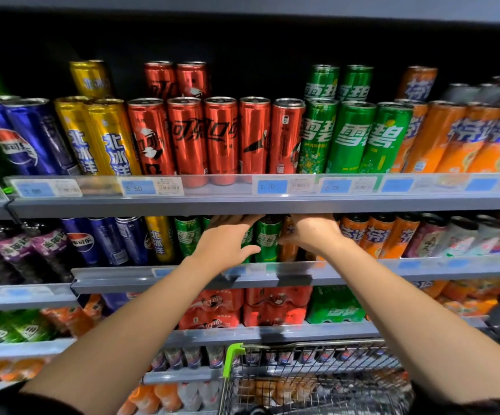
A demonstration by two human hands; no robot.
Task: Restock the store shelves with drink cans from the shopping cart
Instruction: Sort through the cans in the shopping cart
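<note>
Head view, looking at store shelving packed with drink cans. Both bare arms reach forward into the second shelf (272, 278) from the top. The left hand (227, 241) lies against the green cans (268, 239) near the middle of that shelf's front edge, fingers straight and close together, thumb spread toward the front rail. The right hand (311, 232) reaches in just beside it, over an orange can (290, 244); its fingers go under the shelf above and are hidden, so I cannot tell whether they clamp anything. The top shelf (242, 202) carries a front row of tall blue, yellow, red, green and orange cans behind price labels. Below, multipacks of red and green cans sit on a lower shelf. A wire shopping cart (317, 381) with a green corner stands at the bottom, its contents blurred.
</note>
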